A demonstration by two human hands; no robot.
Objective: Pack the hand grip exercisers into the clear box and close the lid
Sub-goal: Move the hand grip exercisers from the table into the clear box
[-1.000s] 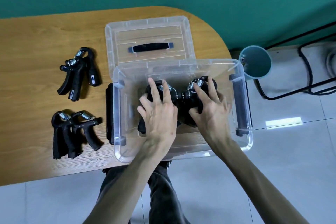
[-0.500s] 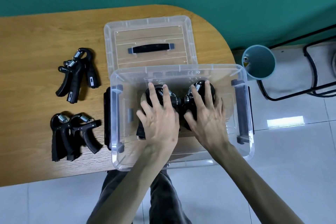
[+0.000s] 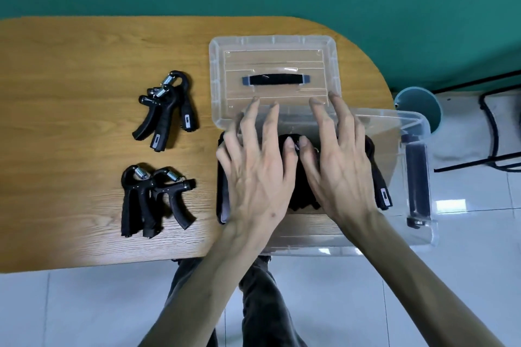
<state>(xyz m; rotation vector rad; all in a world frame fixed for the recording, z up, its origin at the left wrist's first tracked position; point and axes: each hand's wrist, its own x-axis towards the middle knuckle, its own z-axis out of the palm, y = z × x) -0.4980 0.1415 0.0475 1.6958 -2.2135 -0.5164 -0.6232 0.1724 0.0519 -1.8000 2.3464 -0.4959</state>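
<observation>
Two bunches of hand grip exercisers lie on the desk point(image 3: 70, 70) well out to the left of my left hand point(image 3: 255, 175): the far bunch point(image 3: 166, 110) and the near bunch point(image 3: 153, 200), each a tangle of black handles and springs, all of them not yet packed. My left hand is spread flat, fingers apart, over the left part of the clear box point(image 3: 417, 234), gripping nothing. Under and between my two hands sit the packed exercisers point(image 3: 377, 177), black shapes lying low inside the box. My right hand point(image 3: 337, 166) is likewise splayed and empty, its thumb just beside my left thumb. Beyond my fingertips the lid point(image 3: 273, 65) lies flat on the desk, off the box, handle up.

The box sticks out past the desk's near-right edge, right of my right hand, so leaning on it could tip it to the floor. The bunches at left are hooked together; lifting one could drag its neighbour. If the pieces under my palms sit too high or askew, the lid, I'd guess, will not seat.
</observation>
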